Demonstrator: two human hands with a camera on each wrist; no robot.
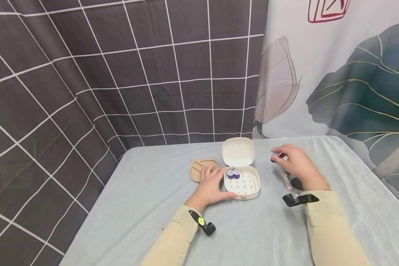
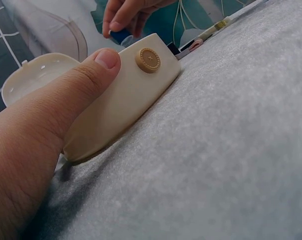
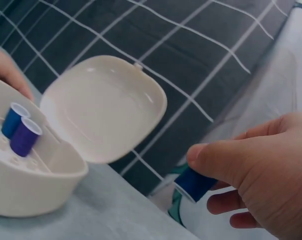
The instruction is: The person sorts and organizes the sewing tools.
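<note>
Currently, right of the white box (image 3: pixel 33 191), the right hand (image 1: pixel 298 164) has a dark blue spool (image 3: pixel 193 185) pinched in its grip; the left hand (image 1: pixel 210 186) grasps the box's left end. Inside stand a purple spool (image 3: pixel 25 140) and a blue spool (image 3: pixel 12 120).

Cream box (image 3: pixel 33 187), lid (image 3: pixel 103 107) up, 2 spools (image 3: pixel 26 141) inside, dk blue spool (image 3: pixel 194 185) in R hand (image 1: pixel 297 164)

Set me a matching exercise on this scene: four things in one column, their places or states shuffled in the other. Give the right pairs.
1. Purple spool
2. Right hand
3. Lid
4. Tan tray

A. Swung open
B. Pinching a dark blue spool
C. Left of the box
D. Standing inside the box

Pairs: 1-D, 2-B, 3-A, 4-C
</note>
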